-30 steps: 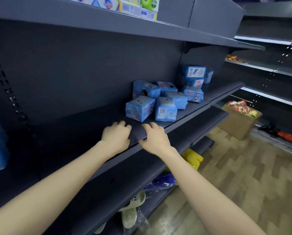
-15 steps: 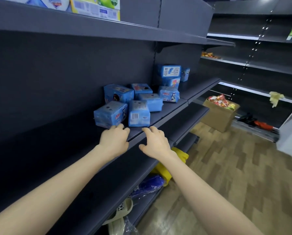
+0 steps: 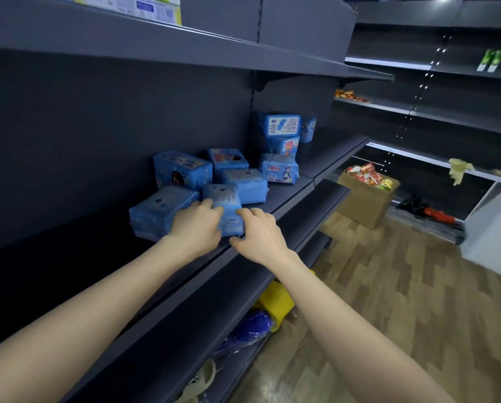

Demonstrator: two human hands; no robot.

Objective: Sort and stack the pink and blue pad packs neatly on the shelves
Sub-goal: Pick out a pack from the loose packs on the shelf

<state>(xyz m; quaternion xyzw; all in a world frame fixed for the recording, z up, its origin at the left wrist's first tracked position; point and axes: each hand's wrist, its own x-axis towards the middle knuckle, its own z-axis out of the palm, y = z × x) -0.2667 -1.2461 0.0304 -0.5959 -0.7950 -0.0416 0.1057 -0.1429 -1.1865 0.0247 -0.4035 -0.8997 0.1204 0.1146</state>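
Note:
Several blue pad packs lie in a loose heap on the dark middle shelf (image 3: 290, 196). The nearest two are a wide pack (image 3: 156, 210) on the left and an upright pack (image 3: 224, 199) beside it. My left hand (image 3: 198, 225) rests with its fingertips on both of these, fingers spread. My right hand (image 3: 258, 232) sits at the upright pack's right lower corner, fingers apart, touching or just short of it. Further back, more blue packs (image 3: 281, 141) are stacked against the shelf's back wall. No pink packs show.
A lower shelf (image 3: 243, 286) juts out below my arms, with a yellow object (image 3: 275, 303) and a blue bag (image 3: 243, 333) beneath it. A cardboard box (image 3: 365, 196) of snack packets stands on the wooden floor. Boxes sit on the top shelf (image 3: 156, 10).
Both hands have moved forward from the shelf's front edge to the two nearest blue packs. The view has shifted closer along the shelf.

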